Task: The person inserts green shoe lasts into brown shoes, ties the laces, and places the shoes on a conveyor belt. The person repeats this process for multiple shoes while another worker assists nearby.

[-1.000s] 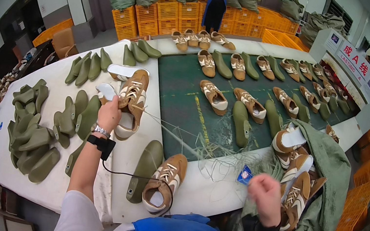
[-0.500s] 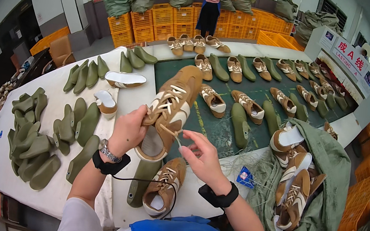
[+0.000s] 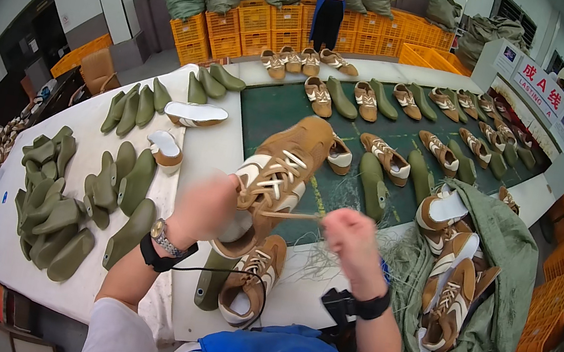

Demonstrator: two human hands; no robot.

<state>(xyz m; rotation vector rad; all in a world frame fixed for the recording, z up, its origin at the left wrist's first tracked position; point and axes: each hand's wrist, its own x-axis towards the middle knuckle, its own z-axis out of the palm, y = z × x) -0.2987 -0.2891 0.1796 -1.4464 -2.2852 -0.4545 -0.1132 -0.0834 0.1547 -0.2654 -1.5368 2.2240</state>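
Note:
In front of me a brown suede sneaker (image 3: 295, 150) with white side stripes and pale laces is held up, toe pointing away. My left hand (image 3: 205, 208) grips it by the collar and tongue; motion smears its fingers a little. My right hand (image 3: 353, 243), closed and apart from the shoe, pulls a tan shoelace (image 3: 294, 216) taut to the right. Below the held shoe, a matching sneaker (image 3: 253, 277) rests on the white table beside a green shoe last (image 3: 211, 280).
Many green lasts (image 3: 57, 212) cover the left of the table (image 3: 80, 295). Rows of sneakers and lasts stand on a green conveyor belt (image 3: 284, 120). At right, an open green sack (image 3: 496, 289) holds sneakers. Orange crates (image 3: 256, 21) and a person (image 3: 330, 3) are at the back.
My right hand has moved right and closed, drawing the lace out straight. My left hand and the sneaker have shifted slightly right, with the toe tilting right.

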